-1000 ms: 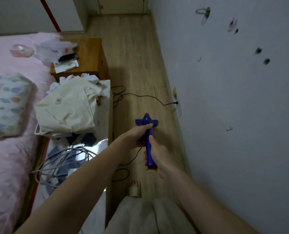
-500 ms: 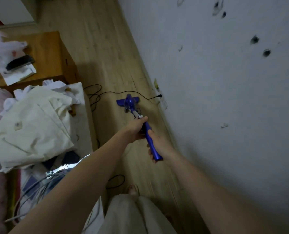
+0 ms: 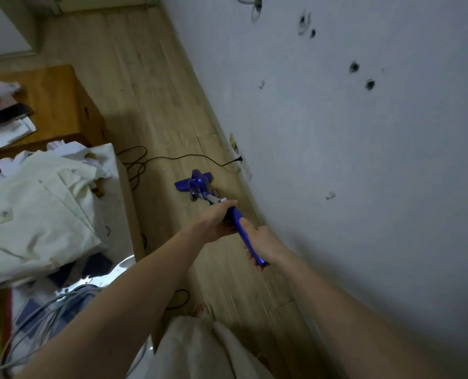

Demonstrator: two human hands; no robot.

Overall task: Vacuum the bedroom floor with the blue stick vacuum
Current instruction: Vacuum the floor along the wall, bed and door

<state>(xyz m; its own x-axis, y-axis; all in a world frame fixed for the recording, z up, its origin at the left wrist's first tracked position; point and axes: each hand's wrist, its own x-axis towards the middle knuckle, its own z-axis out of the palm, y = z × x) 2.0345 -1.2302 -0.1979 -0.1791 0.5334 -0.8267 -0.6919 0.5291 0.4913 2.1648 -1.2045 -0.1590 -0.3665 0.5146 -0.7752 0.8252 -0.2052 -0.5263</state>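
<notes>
Wooden floor carries vacuum head and black cord

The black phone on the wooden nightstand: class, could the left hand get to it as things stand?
Probably not: the left hand grips the blue stick vacuum, and the phone lies far across the piled cream bedding.

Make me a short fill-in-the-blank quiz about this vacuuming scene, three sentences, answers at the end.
1. Both hands grip the vacuum, and the ____ hand is nearer its top end.
2. The black cord is plugged into a socket on the ____.
3. The vacuum head rests on the ____ floor.

Answers: right; wall; wooden
</notes>
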